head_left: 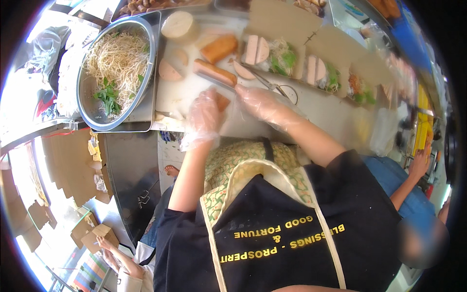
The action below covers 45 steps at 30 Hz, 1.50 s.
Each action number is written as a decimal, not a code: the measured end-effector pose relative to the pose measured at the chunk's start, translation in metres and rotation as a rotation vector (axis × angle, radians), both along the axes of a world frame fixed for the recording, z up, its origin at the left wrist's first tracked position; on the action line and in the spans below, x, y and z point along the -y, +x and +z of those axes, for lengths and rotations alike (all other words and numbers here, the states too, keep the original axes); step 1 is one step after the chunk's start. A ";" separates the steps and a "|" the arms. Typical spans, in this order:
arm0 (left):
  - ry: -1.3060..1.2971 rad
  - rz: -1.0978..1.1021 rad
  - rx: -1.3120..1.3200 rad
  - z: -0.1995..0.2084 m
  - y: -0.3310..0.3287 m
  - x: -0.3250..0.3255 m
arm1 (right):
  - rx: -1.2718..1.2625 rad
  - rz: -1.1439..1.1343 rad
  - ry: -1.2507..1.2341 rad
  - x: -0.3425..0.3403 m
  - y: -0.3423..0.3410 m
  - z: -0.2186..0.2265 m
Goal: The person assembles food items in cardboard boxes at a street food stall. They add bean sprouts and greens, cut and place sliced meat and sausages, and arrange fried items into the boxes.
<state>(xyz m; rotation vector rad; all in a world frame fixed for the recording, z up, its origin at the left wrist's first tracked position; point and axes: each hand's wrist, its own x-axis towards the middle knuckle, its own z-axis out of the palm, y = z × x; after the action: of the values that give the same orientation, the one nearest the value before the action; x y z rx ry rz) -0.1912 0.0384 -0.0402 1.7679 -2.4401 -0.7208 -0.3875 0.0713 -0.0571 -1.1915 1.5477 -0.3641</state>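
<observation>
My left hand [205, 113], in a clear plastic glove, is closed on a brown-crusted meat loaf piece [223, 102], partly hidden by the fingers. My right hand [260, 103], gloved too, has its fingers pressed together at the end of a cut loaf with a pink face [216, 72]. A thin grey strip, perhaps a blade, runs along that loaf's near edge to these fingers; what they grip is unclear. Behind lies another browned block [219, 47]. Pink round slices [169, 70] rest on the white board [175, 100], and a pale cylindrical roll [180, 27] stands at its far side.
A metal bowl [80, 92] of bean sprouts and green leaves stands left. Scissors [275, 87] lie right of the board, before open cardboard boxes [287, 22] with slices, sprouts and herbs. Other people's arms show at the right [413, 173] and lower left [121, 258].
</observation>
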 end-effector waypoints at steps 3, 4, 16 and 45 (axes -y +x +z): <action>0.114 0.045 0.091 0.002 -0.002 -0.003 | -0.181 0.143 0.070 -0.008 0.001 0.027; 0.127 0.006 0.127 0.001 -0.002 -0.002 | -0.220 0.198 0.045 -0.014 0.003 0.038; 0.050 -0.104 0.172 0.005 0.002 -0.004 | -0.074 0.017 -0.020 -0.007 0.042 -0.001; 0.106 0.050 0.123 -0.005 0.005 0.004 | -0.082 0.195 -0.088 -0.004 0.045 0.002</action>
<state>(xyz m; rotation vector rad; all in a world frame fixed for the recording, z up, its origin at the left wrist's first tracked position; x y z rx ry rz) -0.1858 0.0345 -0.0455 1.9609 -2.4665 -0.7720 -0.3421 0.0752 -0.0550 -1.4290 1.4820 -0.2591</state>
